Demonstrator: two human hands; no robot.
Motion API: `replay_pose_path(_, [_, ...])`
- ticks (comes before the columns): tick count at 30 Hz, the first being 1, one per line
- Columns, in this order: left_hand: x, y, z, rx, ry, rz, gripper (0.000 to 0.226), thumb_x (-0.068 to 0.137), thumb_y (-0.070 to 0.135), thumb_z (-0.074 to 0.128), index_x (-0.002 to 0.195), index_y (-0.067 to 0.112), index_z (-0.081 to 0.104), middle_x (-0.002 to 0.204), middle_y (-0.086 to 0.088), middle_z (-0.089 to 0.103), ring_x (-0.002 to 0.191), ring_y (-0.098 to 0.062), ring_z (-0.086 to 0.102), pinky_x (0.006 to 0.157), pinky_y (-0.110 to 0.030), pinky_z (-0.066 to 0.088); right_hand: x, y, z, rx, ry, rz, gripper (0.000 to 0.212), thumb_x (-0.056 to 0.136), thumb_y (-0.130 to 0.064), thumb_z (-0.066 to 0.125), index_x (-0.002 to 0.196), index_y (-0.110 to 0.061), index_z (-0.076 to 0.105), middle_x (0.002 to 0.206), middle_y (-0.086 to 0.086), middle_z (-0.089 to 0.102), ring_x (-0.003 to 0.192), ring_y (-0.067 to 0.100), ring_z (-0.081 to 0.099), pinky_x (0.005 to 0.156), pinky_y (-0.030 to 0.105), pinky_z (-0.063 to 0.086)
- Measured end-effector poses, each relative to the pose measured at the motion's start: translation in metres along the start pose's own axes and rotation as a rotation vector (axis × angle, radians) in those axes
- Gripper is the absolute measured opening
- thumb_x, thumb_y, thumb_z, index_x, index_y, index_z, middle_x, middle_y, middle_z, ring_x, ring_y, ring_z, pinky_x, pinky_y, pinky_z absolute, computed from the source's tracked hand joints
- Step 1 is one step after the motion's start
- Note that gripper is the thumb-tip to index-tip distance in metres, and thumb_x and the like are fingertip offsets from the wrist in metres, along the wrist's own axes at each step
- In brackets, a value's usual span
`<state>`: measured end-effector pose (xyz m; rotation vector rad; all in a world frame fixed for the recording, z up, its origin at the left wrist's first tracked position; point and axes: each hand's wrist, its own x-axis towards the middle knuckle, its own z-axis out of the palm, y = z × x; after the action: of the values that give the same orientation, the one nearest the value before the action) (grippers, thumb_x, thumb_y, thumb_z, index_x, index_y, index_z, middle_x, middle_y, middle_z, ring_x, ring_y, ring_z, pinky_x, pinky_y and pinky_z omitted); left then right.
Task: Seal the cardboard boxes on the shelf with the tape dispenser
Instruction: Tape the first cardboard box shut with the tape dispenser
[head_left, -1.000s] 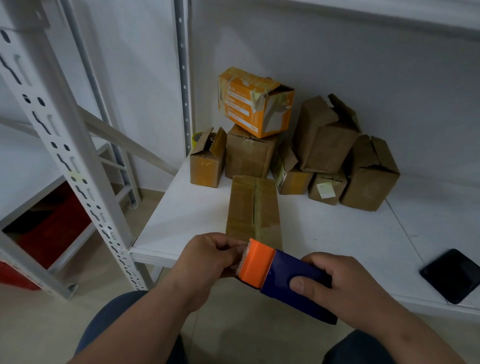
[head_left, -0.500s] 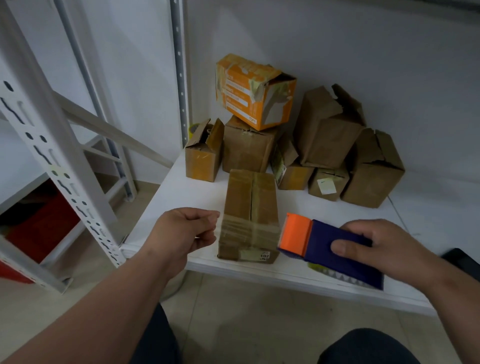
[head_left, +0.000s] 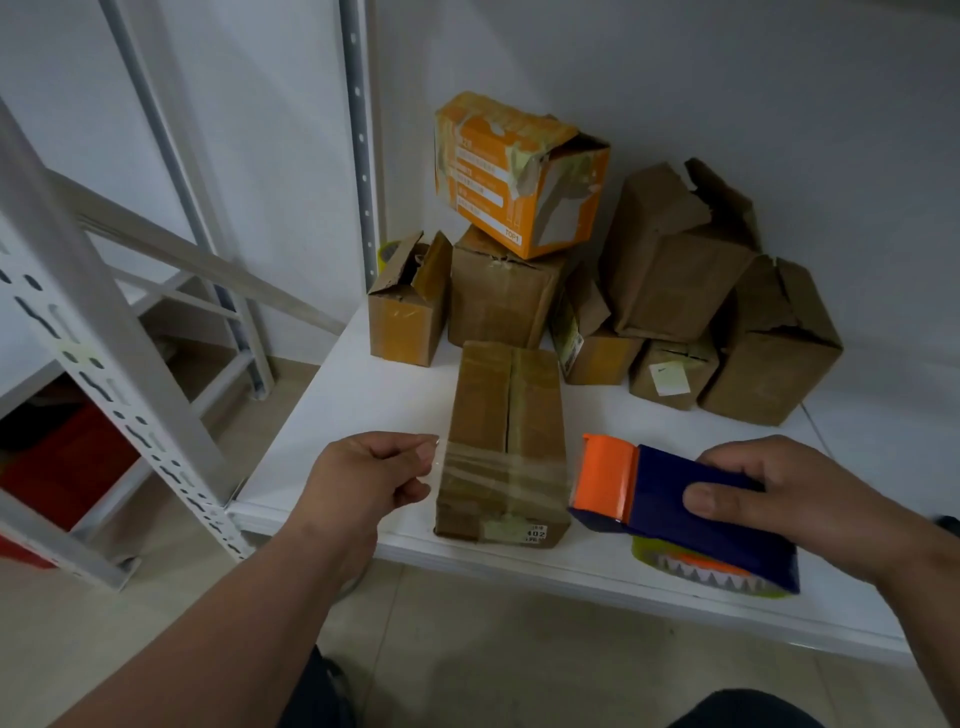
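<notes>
Head view: the shelf (head_left: 363, 395) carries a long cardboard box (head_left: 506, 415) at centre frame, clear tape now stretched across its near end. A second ago both hands met at the tape dispenser (head_left: 670, 499); now the right hand (head_left: 800, 493) grips it lower right, while the left hand (head_left: 374, 478) pinches the tape's end left of the box, so this strip still needs cutting.

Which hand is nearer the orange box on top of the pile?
Left. The left hand sits below the orange box, slightly left; the right hand, gripping the tape dispenser, is farther off, lower right.
</notes>
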<state>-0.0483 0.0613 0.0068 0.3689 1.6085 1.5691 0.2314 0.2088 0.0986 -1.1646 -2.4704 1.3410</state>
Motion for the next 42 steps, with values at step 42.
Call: replay_pose_path(42, [0.015, -0.028, 0.008, 0.26, 0.004, -0.131, 0.038, 0.088, 0.024, 0.071, 0.124, 0.013, 0.065, 0.101, -0.003, 0.068, 0.089, -0.015, 0.063, 0.073, -0.029, 0.059, 0.067, -0.012, 0.0, -0.593, -0.19, 0.299, 0.04, 0.082, -0.059, 0.061, 0.096, -0.021, 0.065, 0.09, -0.001, 0.069, 0.081, 0.014, 0.067, 0.07, 0.027, 0.053])
